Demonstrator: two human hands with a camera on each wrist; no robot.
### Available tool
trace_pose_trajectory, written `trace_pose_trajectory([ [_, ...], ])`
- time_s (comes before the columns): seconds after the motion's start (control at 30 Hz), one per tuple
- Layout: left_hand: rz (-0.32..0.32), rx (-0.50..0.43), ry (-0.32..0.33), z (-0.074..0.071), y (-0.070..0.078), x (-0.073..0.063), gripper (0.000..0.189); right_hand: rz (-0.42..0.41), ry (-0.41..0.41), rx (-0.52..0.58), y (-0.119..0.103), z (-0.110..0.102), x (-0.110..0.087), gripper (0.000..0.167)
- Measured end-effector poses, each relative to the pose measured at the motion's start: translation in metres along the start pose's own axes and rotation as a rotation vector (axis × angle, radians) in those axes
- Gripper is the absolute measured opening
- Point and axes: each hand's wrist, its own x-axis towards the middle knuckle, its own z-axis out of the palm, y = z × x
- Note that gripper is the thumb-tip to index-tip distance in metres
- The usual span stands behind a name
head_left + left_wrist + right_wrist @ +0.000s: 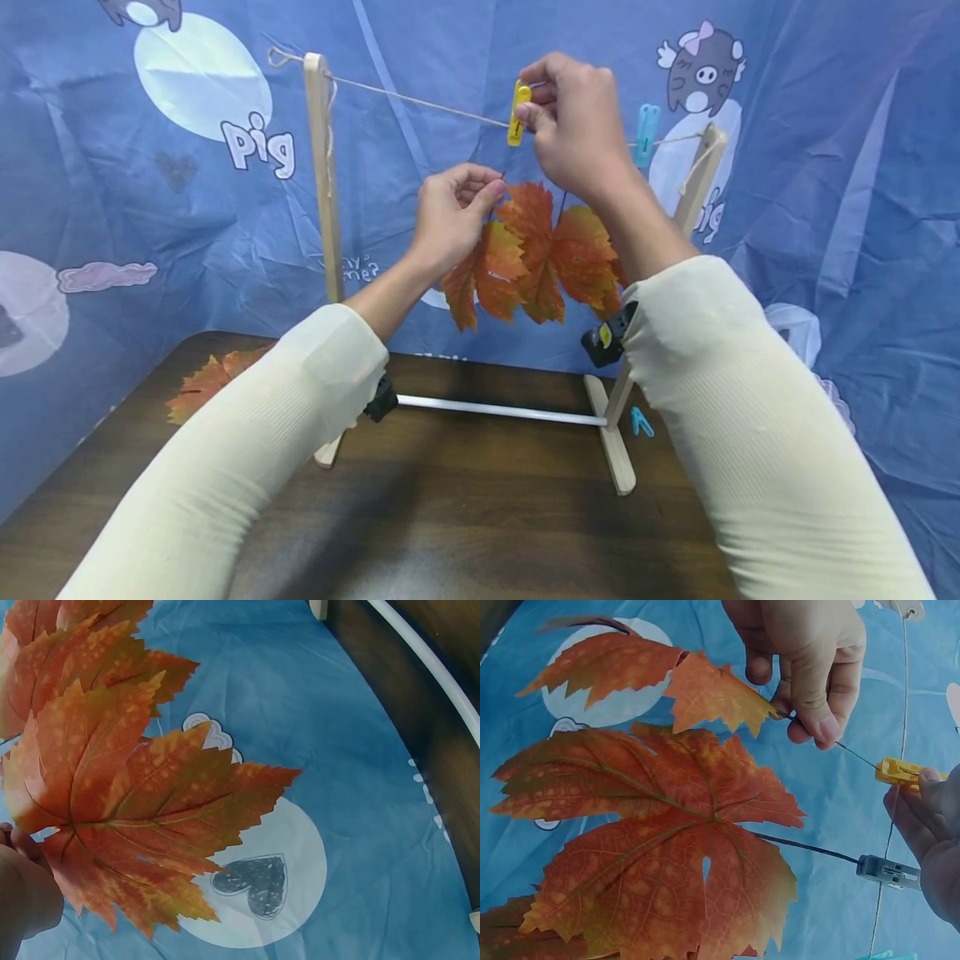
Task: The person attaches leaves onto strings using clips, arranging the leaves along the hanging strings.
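Note:
My left hand (453, 217) pinches the thin dark stem of an orange maple leaf (480, 271) between thumb and fingertips. My right hand (581, 125) grips a yellow clothespin (515, 129) at the string (420, 102). In the right wrist view the stem's tip reaches the mouth of the yellow clothespin (889, 771); whether it is clamped I cannot tell. Just beside it, a grey clothespin (874, 868) on the string holds the stem of another orange leaf (652, 802). More leaf edges show behind these, partly hidden.
Two wooden posts (326, 183) carry the string, with a white rod (502, 408) joining them low down. A light blue clothespin (647, 133) hangs near the right post; another blue clothespin (640, 422) lies on the table (465, 517). An orange leaf (213, 383) lies at left, partly behind my sleeve.

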Motion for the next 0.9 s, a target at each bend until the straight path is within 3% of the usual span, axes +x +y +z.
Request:
trace_pose_trajectory([
  [0.9,-0.018,-0.084,0.088,0.011,0.016,0.01,0.018,0.049,-0.092,0.03,0.001,-0.007,-0.002,0.031],
])
